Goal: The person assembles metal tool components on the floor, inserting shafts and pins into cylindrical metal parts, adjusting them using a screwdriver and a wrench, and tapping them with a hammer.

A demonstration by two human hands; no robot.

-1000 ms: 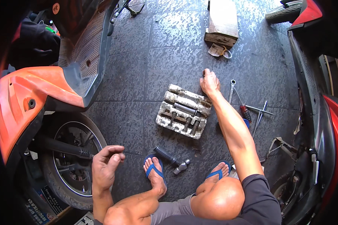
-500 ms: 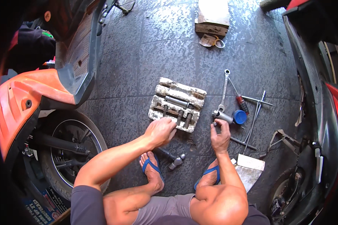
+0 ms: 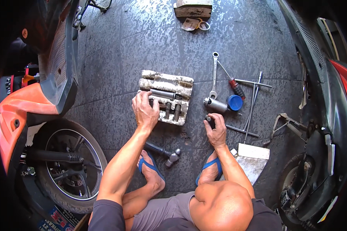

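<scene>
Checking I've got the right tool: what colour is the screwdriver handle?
Red and black; the screwdriver handle shows best in the head view.

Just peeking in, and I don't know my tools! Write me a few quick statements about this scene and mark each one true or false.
1. The left hand is over the white tray. True.
2. The right hand is empty. False: it pinches a small metal piece.
3. A wrench lies between the tray and the screwdriver. True.
4. The screwdriver's handle is green. False: it is red and black.
5. The hammer lies inside the tray. False: it lies on the floor near the left foot.
6. The sandals have blue straps. True.
</scene>
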